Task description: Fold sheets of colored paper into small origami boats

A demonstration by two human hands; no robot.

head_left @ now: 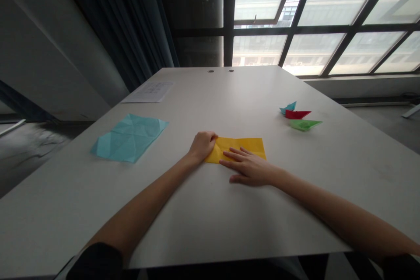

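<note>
A yellow sheet of paper (252, 144), rectangular and seemingly folded, lies flat on the white table (210, 210) in front of me. My left hand (202, 145) is closed at the paper's left end, its fingers curled and partly hidden, gripping or pressing that edge. Across the lower middle of the sheet rests my right hand (247, 166), palm down with its fingers spread; the thumb lies on the bare table below the paper.
On the left lies a creased light-blue paper sheet (131, 138). Farther back is a printed white page (149, 92). To the right stand three small folded paper boats: blue (288, 107), red (297, 114) and green (305, 125).
</note>
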